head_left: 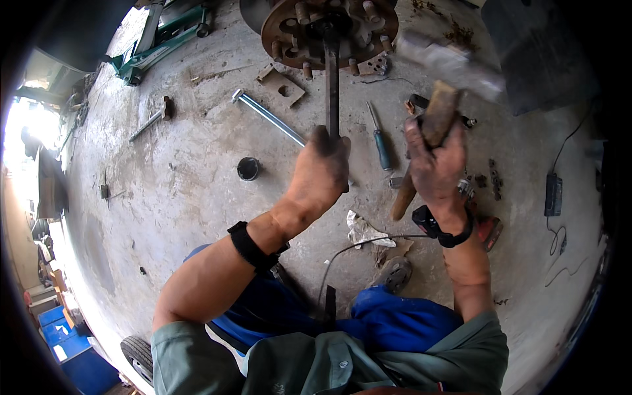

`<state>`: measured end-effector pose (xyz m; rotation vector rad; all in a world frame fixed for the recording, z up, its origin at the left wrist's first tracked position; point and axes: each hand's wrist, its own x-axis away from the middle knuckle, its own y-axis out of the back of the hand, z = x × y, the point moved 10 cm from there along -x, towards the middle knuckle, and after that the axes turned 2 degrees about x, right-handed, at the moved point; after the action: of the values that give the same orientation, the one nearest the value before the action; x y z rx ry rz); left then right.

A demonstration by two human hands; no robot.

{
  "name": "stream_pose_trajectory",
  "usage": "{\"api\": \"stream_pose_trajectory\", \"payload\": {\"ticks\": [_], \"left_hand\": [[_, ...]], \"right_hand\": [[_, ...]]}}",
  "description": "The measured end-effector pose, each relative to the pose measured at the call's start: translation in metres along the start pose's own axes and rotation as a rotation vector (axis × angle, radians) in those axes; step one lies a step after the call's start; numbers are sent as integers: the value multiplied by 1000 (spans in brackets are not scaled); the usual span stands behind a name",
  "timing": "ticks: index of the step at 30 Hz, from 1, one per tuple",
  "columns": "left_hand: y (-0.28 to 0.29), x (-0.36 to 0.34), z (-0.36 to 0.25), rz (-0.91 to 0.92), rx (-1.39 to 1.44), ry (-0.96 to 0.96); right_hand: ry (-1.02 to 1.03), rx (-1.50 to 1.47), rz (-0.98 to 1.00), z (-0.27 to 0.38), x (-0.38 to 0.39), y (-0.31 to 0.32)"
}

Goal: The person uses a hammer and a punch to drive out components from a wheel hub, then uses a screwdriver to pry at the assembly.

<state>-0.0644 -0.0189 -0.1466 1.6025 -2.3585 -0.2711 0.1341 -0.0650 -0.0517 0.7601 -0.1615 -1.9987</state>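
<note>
My left hand (pixel 317 168) is closed around a dark steel bar (pixel 332 95). The bar stretches away from me, and its far end meets the dark centre of a rusty wheel hub (pixel 365 45) with several studs around its face. In my right hand (pixel 438 164) is a hammer (pixel 442 113), gripped by its wooden handle. The hammer's head is raised to the right of the hub and smeared by motion. It is apart from the bar. The tip of the bar is hidden in the hub's shadowed centre.
Around the concrete floor lie a chrome bar (pixel 268 118), a teal-handled screwdriver (pixel 380 146), a second hammer (pixel 151 121), a black round cup (pixel 248 169) and a flat metal plate (pixel 282 87). A green floor jack (pixel 158 51) stands far left. A red power tool (pixel 488 232) sits beside my right wrist.
</note>
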Motion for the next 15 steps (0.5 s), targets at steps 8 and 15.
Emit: {"api": "stream_pose_trajectory", "payload": {"ticks": [8,15], "left_hand": [[-6,-7,22,-37,-47,-70],[-7,-6,45,24,-83,52]], "right_hand": [[82,310,307,-15,6,-67],[84,202,81,-10,14,-16]]}}
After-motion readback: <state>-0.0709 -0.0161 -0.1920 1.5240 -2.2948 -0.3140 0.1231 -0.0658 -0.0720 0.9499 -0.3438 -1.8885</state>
